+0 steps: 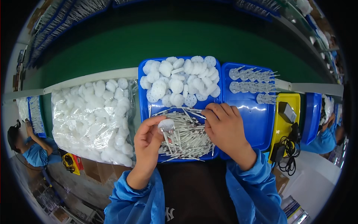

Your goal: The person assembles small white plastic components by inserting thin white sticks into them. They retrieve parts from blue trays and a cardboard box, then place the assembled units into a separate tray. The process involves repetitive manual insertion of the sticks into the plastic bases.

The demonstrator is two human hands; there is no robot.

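My left hand (147,139) is closed on a round white disc (166,125), with several thin sticks hanging down from it. The fingers of my right hand (226,126) are pinched together at the ends of thin sticks, over the right edge of the pile. That heap of slim grey-white sticks (192,138) fills the near half of a blue tray (143,98). Loose white perforated discs (158,88) lie piled in its far half. What exactly sits between my right fingertips is partly hidden.
A clear bag (91,123) stuffed with white discs lies at left. To the right, another blue tray (249,125) holds rows of discs fitted with sticks (250,76). Beyond it are a yellow tray (281,128) and black cables (289,153). Other people sit at both sides.
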